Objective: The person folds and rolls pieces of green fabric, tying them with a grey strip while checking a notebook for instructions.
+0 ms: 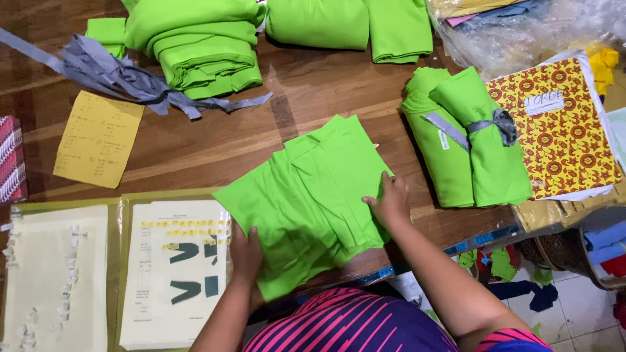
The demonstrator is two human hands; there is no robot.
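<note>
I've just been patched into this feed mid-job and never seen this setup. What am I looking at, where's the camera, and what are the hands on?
There is no machine: one camera on a person's head looks down at their bare hands over a wooden table. The left hand and right hand both press flat on a stack of bright green fabric pieces; neither grips anything. Around it lie a tied green fabric bundle, folded green fabric, grey strips, a yellow note, a patterned notebook and paper sheets.

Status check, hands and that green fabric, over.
Left hand and right hand flat on green fabric stack. Stack overlaps paper sheet. Tied green bundle alongside.
</note>
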